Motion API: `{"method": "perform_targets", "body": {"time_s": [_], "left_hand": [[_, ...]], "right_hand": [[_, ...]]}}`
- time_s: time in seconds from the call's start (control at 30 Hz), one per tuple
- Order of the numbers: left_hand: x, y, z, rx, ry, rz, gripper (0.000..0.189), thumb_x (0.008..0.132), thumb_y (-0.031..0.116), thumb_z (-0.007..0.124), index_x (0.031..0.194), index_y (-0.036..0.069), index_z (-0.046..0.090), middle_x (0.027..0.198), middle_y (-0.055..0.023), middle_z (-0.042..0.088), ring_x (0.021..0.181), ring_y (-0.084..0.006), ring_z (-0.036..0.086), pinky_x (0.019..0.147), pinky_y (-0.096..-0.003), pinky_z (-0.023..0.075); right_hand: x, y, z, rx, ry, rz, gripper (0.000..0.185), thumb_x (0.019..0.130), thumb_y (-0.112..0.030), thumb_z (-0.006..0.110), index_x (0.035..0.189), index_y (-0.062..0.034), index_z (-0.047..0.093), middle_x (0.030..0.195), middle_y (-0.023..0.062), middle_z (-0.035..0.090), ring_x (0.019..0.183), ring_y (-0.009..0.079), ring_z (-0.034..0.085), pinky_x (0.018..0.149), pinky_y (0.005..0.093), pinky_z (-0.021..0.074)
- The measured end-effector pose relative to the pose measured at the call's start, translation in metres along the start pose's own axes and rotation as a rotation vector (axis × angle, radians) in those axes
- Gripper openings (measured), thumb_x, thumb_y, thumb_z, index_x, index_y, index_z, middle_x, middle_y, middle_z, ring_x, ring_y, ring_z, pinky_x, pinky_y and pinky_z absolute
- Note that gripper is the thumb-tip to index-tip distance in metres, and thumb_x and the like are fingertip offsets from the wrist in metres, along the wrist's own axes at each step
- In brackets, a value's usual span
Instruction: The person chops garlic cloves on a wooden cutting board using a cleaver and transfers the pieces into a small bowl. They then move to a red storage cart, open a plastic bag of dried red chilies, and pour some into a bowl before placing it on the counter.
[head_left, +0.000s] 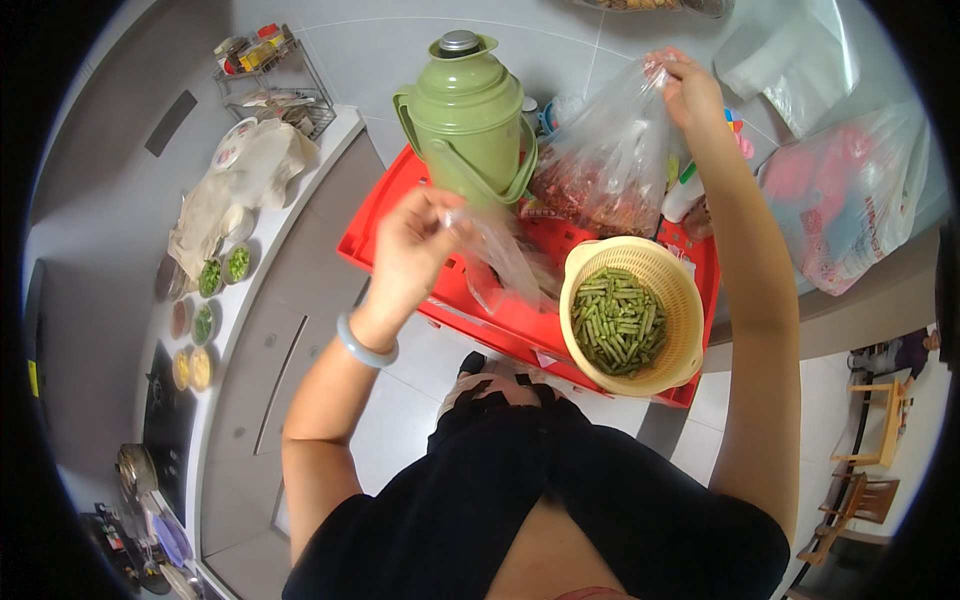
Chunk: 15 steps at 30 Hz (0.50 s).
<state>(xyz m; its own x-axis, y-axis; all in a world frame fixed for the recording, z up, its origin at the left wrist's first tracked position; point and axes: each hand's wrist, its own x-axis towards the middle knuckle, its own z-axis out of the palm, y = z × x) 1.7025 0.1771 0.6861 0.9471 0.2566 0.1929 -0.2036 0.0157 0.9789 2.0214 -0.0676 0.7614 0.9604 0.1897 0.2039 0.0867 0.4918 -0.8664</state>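
My left hand (421, 247) pinches a small clear plastic bag (504, 262), blurred, with something dark in its lower part that I cannot make out. Higher up on the right, my right hand (686, 88) grips the gathered top of a larger clear plastic bag (611, 150). Dried red chili pieces (592, 191) fill the bottom of that bag. Both bags are over a red plastic rack (517, 319). A cream plastic colander (686, 322) stands at the rack's front right, holding cut green beans (619, 322).
Behind my left hand stands a green thermos flask (469, 112). A white spray bottle (681, 196) is beside the chili bag. Plastic bags (844, 195) hang at the right wall. Along the left counter (281, 217) are several small bowls of chopped food (202, 322) and a black stove (166, 420).
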Motion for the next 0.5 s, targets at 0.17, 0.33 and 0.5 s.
{"method": "perform_targets", "body": {"time_s": [0.17, 0.33, 0.5], "left_hand": [[0.014, 0.048, -0.015, -0.159, 0.178, 0.113, 0.014, 0.085, 0.0, 0.058, 0.099, 0.001, 0.054, 0.071, 0.0, 0.056, 0.063, -0.0098, 0.054, 0.06, -0.0228, 0.0434], [0.025, 0.118, -0.041, -0.001, 0.185, 0.072, 0.039, 0.083, 0.004, 0.061, 0.119, -0.004, 0.051, 0.068, 0.002, 0.054, 0.057, -0.0057, 0.046, 0.051, -0.0199, 0.0346], [0.058, 0.161, -0.109, 0.066, 0.196, 0.122, 0.038, 0.084, 0.007, 0.061, 0.119, -0.002, 0.051, 0.079, -0.006, 0.065, 0.057, -0.0071, 0.049, 0.054, -0.0201, 0.0393]], "right_hand": [[0.008, -0.029, 0.018, -0.074, -0.144, -0.034, 0.036, 0.085, 0.006, 0.051, 0.12, 0.0105, 0.044, 0.091, 0.012, 0.056, 0.083, 0.0203, 0.056, 0.076, 0.0349, 0.0482], [-0.035, -0.054, 0.027, -0.382, -0.141, -0.138, 0.019, 0.085, 0.0, 0.058, 0.104, 0.0039, 0.058, 0.076, 0.0023, 0.053, 0.063, 0.0089, 0.046, 0.055, 0.0252, 0.039], [-0.054, -0.108, 0.076, -0.444, -0.091, -0.305, 0.017, 0.085, -0.004, 0.061, 0.1, 0.0032, 0.058, 0.073, -0.0007, 0.051, 0.057, 0.0042, 0.042, 0.048, 0.0194, 0.0327]]}}
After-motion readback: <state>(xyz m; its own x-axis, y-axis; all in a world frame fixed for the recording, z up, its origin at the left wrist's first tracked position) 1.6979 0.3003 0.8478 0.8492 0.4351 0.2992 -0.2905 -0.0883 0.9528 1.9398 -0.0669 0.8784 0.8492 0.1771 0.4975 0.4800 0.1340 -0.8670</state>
